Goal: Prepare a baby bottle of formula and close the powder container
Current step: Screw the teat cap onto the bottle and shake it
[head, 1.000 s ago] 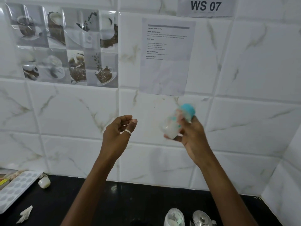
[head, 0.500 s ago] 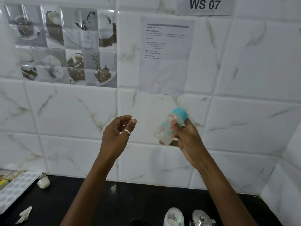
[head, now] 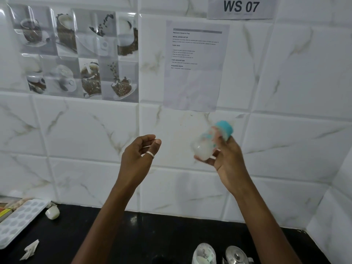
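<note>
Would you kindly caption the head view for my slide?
Right hand holds a tilted teal-capped bottle before the tiled wall; left hand raised, empty.

There were two hands, left hand (head: 140, 156) and right hand (head: 227, 161), one baby bottle (head: 204, 147), two wall papers, printed sheet (head: 194, 73) and WS 07 sign (head: 241, 7), one moulded tray (head: 19, 220), one steel kettle (head: 237, 255).

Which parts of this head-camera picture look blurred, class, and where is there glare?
Head view: the clear baby bottle with a teal collar, gripped by the right hand, is smeared by motion blur; the left hand is sharp; glare streaks the glossy coffee-picture tiles.
</note>
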Available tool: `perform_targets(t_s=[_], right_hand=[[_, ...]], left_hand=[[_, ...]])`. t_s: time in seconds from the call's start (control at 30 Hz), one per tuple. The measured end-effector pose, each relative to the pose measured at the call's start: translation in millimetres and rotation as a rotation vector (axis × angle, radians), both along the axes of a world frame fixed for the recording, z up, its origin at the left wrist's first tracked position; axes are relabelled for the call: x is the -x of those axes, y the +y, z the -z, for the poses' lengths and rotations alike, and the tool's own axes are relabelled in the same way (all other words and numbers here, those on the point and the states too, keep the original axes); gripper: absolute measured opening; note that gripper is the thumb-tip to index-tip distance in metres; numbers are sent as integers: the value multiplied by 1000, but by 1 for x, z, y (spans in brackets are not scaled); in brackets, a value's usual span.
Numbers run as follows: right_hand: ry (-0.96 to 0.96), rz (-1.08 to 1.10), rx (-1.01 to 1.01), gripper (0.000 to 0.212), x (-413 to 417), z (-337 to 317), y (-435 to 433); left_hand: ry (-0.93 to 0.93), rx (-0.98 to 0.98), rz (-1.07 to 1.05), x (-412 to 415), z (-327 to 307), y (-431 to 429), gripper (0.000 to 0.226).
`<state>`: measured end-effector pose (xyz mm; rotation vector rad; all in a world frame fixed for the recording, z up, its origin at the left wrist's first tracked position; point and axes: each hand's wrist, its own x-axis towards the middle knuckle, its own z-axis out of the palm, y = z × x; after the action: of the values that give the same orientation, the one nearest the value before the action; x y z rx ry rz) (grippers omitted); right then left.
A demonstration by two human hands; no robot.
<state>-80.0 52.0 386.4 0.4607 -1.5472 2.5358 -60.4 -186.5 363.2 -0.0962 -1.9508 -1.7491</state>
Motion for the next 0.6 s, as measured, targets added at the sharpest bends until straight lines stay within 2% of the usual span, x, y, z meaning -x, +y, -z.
perform_targets(t_s=[0.03, 0.1, 0.23, 0.27, 0.37, 0.4, 0.43, 0.53, 0.57, 0.6], right_hand=[[-2, 24, 90, 56, 2, -2, 1], [6, 39, 77, 52, 2, -1, -2], [14, -59, -361, 69, -5, 10, -9], [29, -49, -339, 71, -5, 9, -8], [13, -2, 7, 65, 1, 1, -2], [12, 15, 55, 62, 2, -1, -1], [14, 23, 22, 61, 2, -1, -1], [24, -15, -334, 64, 0, 6, -3], [22, -21, -382, 68, -1, 8, -2], [28, -12, -348, 71, 0, 6, 0]], left_hand=[[0, 2, -3, 0, 0, -1, 19], [2, 4, -10, -1, 0, -3, 20], [7, 11, -10, 0, 0, -1, 22], [8, 15, -6, 0, 0, 0, 21], [3, 12, 3, -1, 0, -1, 20], [1, 12, 1, -1, 0, -1, 20], [-1, 11, -2, -1, 1, -2, 20], [-2, 2, -9, -1, 0, -3, 19], [-1, 3, -10, 0, 0, -3, 18], [-1, 3, -8, 0, 0, -2, 18]])
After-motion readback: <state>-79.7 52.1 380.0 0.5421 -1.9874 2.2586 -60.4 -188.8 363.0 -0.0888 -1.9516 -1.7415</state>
